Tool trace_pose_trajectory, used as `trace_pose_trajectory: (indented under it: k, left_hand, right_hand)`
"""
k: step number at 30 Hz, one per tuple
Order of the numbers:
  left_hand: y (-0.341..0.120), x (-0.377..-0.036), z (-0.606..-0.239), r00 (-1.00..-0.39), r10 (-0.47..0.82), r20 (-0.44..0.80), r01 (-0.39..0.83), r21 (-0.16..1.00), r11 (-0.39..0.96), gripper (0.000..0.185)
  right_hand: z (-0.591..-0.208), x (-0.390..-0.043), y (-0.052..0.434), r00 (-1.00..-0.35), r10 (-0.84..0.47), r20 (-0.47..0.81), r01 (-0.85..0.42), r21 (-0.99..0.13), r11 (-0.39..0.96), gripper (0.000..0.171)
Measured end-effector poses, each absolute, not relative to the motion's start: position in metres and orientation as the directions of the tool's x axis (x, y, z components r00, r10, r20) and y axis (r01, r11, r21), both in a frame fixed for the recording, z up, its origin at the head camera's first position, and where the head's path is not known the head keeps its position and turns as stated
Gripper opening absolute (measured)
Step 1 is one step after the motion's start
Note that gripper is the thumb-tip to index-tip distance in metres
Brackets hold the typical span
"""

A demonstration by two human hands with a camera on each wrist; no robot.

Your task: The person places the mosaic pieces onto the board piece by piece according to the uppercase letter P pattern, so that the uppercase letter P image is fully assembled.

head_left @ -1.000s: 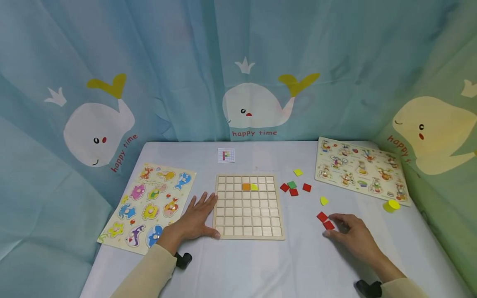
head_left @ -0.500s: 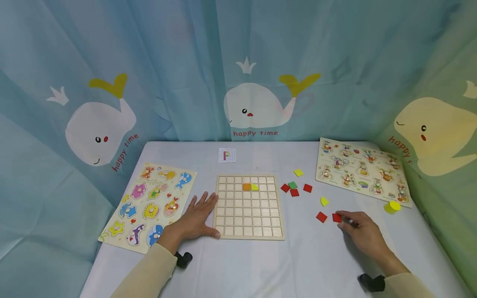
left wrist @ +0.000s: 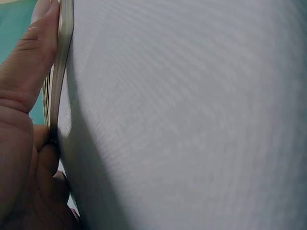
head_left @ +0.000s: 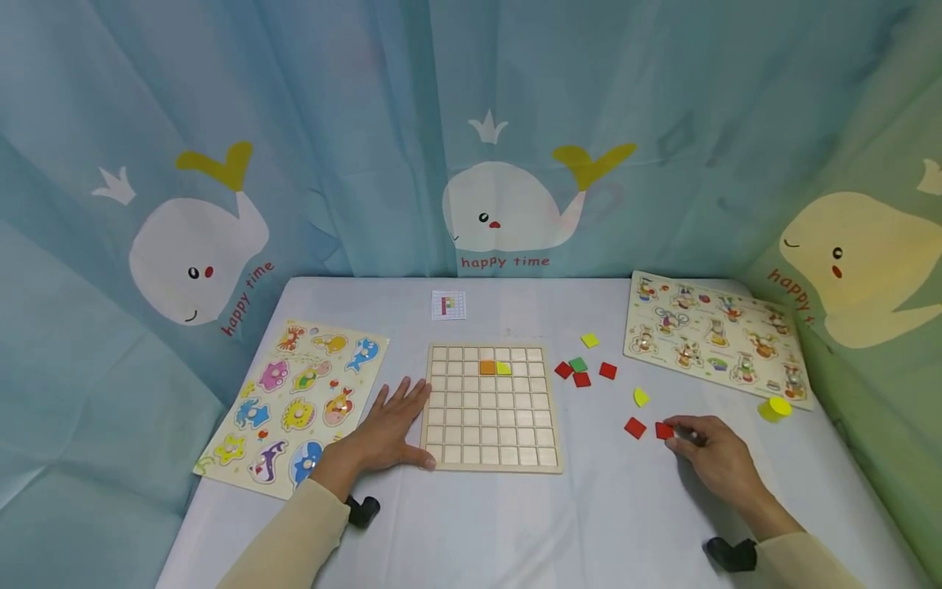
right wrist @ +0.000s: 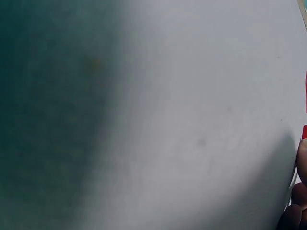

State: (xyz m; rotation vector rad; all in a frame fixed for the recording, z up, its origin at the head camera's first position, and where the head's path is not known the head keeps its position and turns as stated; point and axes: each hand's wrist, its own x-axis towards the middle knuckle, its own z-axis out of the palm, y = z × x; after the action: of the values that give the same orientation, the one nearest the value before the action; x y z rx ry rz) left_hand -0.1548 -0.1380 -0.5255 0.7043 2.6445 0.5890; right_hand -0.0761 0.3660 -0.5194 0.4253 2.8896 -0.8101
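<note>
My right hand [head_left: 715, 458] pinches a red square tile [head_left: 664, 430] between thumb and forefinger, at table level right of the grid board. Just left of it lies another red tile [head_left: 635, 428]. With fingers spread, my left hand [head_left: 384, 429] rests at the left edge of the wooden grid board [head_left: 491, 465]; its thumb touches the lower left corner. In the board's second row sit an orange square [head_left: 488, 367] and, beside it, a yellow piece [head_left: 504, 368] with a rounded corner. In the left wrist view the thumb [left wrist: 36, 57] lies along the board's edge.
Right of the board lie several red tiles [head_left: 607, 370], a green tile [head_left: 577, 365], a yellow square [head_left: 589, 339] and a yellow rounded piece [head_left: 641, 397]. Picture puzzle boards [head_left: 298, 409] [head_left: 714, 335] flank the table. A pattern card [head_left: 449, 305] and a yellow cylinder [head_left: 775, 409] stand around.
My right hand has taken hold of one of the paired red tiles and drawn it right and slightly up, apart from the other. The left hand stays in place.
</note>
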Motion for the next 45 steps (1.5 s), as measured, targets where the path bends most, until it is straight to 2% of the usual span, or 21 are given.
trace_pose_trajectory:
  k: [6,17,30,45]
  left_hand:
    - [-0.14,-0.156,-0.526,-0.818,0.534,-0.215,0.39,0.475,0.789,0.124]
    - [-0.14,-0.157,-0.529,-0.816,0.532,-0.225,0.391,0.463,0.796,0.124]
    - [-0.141,-0.158,-0.53,-0.808,0.548,-0.215,0.4,0.483,0.779,0.124]
    - [-0.141,-0.158,-0.529,-0.809,0.547,-0.214,0.397,0.487,0.778,0.125]
  right_hand:
    - [-0.519,-0.077,0.365,-0.962,0.226,-0.156,0.274,-0.512,0.814,0.039]
    - [-0.515,-0.078,0.363,-0.941,0.322,-0.102,0.318,-0.586,0.745,0.039]
    - [-0.506,-0.092,0.342,-0.963,0.268,-0.023,0.213,-0.676,0.706,0.034]
    - [-0.501,-0.119,0.306,-0.974,0.227,-0.006,0.149,-0.77,0.62,0.033]
